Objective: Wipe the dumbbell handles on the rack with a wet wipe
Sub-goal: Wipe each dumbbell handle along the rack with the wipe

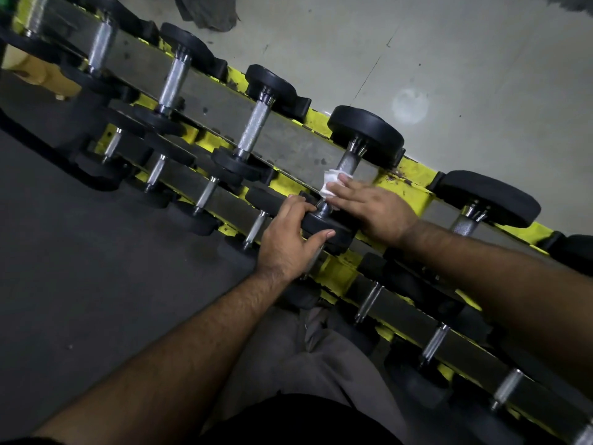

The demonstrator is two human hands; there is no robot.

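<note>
While the right hand (373, 211) presses a white wipe (330, 184) against the handle (345, 163) of a dumbbell (359, 149) at mid-frame, its fingers lie curled over the wad and the bar, so this grip has hold of the wipe. Left of it, the left hand (288, 239) clasps that same dumbbell's near black head (330, 229), thumb on the front face and fingers over the rim: a closed grip on the weight. Bare forearms run down to the lower edge of the frame, above grey trousers (321, 358).

That dumbbell sits across the top tier of a yellow rack (414, 184), which runs as a diagonal from the upper left to the lower right. Along the tier more dumbbells lie in a row, with knurled steel handles and black heads; one is just right of the hands (475, 207), others go off toward the upper left (256, 120). A lower tier nearer the person carries smaller dumbbells (205, 194). Beyond the rack, in the upper right, is pale floor (481, 59) with a whitish smudge; dark matting (96, 284) fills the lower left.
</note>
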